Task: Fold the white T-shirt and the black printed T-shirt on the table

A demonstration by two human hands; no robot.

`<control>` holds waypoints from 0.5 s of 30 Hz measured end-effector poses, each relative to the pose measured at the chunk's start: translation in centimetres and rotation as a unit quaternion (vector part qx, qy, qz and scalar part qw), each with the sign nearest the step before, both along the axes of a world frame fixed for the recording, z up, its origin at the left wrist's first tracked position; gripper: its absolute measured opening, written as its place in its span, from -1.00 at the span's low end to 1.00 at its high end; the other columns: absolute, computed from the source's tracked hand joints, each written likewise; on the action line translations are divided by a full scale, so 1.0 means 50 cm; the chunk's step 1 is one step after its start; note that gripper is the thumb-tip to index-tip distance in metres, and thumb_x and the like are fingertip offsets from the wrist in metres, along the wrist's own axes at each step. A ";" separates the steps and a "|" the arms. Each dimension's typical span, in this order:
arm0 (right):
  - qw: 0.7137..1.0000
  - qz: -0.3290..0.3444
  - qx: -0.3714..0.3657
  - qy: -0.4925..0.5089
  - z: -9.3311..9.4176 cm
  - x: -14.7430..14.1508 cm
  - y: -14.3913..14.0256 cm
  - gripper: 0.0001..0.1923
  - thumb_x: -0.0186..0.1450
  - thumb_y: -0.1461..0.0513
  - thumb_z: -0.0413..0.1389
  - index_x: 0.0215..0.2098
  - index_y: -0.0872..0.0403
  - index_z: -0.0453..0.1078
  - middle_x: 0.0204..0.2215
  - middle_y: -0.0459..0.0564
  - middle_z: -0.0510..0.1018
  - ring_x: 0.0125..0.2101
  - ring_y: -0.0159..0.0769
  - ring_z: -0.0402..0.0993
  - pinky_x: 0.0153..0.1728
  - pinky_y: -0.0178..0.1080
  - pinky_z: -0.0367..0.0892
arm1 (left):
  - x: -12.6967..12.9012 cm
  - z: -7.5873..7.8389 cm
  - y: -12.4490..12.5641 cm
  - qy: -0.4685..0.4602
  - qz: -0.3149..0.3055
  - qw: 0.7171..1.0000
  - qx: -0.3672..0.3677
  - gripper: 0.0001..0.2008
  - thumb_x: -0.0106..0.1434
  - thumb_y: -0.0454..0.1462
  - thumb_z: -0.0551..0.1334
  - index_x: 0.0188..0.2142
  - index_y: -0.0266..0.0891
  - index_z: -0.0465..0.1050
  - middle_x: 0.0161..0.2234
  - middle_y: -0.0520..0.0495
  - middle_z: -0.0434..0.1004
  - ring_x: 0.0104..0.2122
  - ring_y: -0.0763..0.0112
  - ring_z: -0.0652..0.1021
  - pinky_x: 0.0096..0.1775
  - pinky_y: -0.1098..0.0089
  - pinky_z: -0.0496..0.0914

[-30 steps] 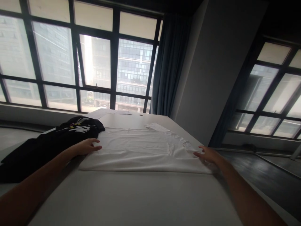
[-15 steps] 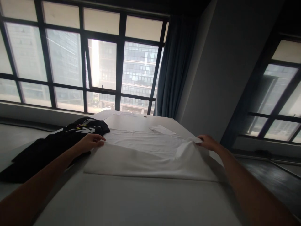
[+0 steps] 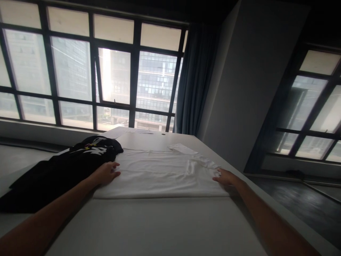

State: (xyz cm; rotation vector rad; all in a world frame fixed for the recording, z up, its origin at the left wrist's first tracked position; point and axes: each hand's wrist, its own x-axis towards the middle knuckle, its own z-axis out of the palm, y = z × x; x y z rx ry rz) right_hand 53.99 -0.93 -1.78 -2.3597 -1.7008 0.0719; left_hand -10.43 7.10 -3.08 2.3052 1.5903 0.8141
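A white shirt (image 3: pixel 151 177) lies on the white table (image 3: pixel 149 227), folded into a wide band with a straight near edge. Wrinkles bunch toward its right end. My left hand (image 3: pixel 107 173) rests at the left edge of the shirt, thumb and fingers apart. At the opposite end, my right hand (image 3: pixel 224 177) touches the cloth with its thumb and fingers parted. Neither hand grips the fabric. A small white flap (image 3: pixel 182 148) sticks out past the far edge of the shirt; whether it belongs to it I cannot tell.
A black garment (image 3: pixel 64 174) with a white and yellow print lies in a heap on the left, close to my left forearm. Papers (image 3: pixel 140 131) lie at the table's far end. Beyond stand windows (image 3: pixel 114 76), a blue curtain (image 3: pixel 193 78) and a grey pillar (image 3: pixel 239 81).
Both hands have come down and let go of the shirt's lifted edge. The raised layer now lies flat. My right hand moved slightly nearer and to the left.
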 end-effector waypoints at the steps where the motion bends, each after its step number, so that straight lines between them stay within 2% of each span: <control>1: 1.000 -0.010 -0.004 -0.001 0.002 0.009 -0.011 -0.34 0.00 0.08 0.34 0.02 0.20 0.43 -0.04 0.30 0.55 0.01 0.11 0.47 0.04 -0.05 0.31 | 0.002 -0.005 0.003 0.018 0.000 1.000 0.004 -0.42 0.01 0.03 0.21 -0.07 -0.28 0.54 -0.14 -0.24 0.58 -0.21 0.14 0.57 -0.09 0.27 0.42; 5: 0.998 -0.055 -0.008 0.001 0.008 0.049 -0.056 -0.38 -0.04 -0.01 0.35 -0.11 0.18 0.50 -0.09 0.29 0.57 -0.01 0.15 0.48 -0.01 -0.05 0.35 | 0.002 -0.016 0.013 0.080 0.003 0.996 0.037 -0.46 0.09 0.04 0.14 -0.11 -0.28 0.57 -0.06 -0.29 0.56 -0.07 0.07 0.53 0.05 0.23 0.34; 9: 0.997 -0.075 -0.003 0.027 0.009 0.084 -0.091 -0.52 -0.10 -0.01 0.38 -0.31 0.13 0.54 -0.23 0.23 0.61 -0.10 0.12 0.53 -0.11 -0.08 0.39 | -0.006 -0.020 0.016 0.103 -0.001 0.994 0.047 -0.44 0.14 0.07 0.09 -0.14 -0.29 0.59 -0.03 -0.32 0.55 -0.04 0.01 0.51 0.07 0.17 0.33; 13: 0.994 -0.086 -0.029 0.069 0.005 0.110 -0.103 -0.68 -0.17 0.08 0.42 -0.60 0.10 0.46 -0.51 0.11 0.57 -0.30 0.05 0.57 -0.25 -0.08 0.40 | -0.018 -0.014 0.017 0.095 -0.002 0.995 0.040 -0.43 0.10 0.08 0.11 -0.15 -0.27 0.59 -0.05 -0.29 0.57 -0.05 0.04 0.53 0.06 0.24 0.34; 15: 0.993 -0.071 0.000 0.093 -0.003 0.119 -0.106 -0.69 -0.22 0.13 0.42 -0.70 0.09 0.41 -0.65 0.05 0.50 -0.44 -0.01 0.55 -0.34 -0.09 0.39 | -0.021 -0.011 0.017 0.092 -0.005 0.995 0.034 -0.44 0.09 0.08 0.11 -0.16 -0.27 0.60 -0.07 -0.28 0.58 -0.07 0.07 0.54 0.06 0.28 0.34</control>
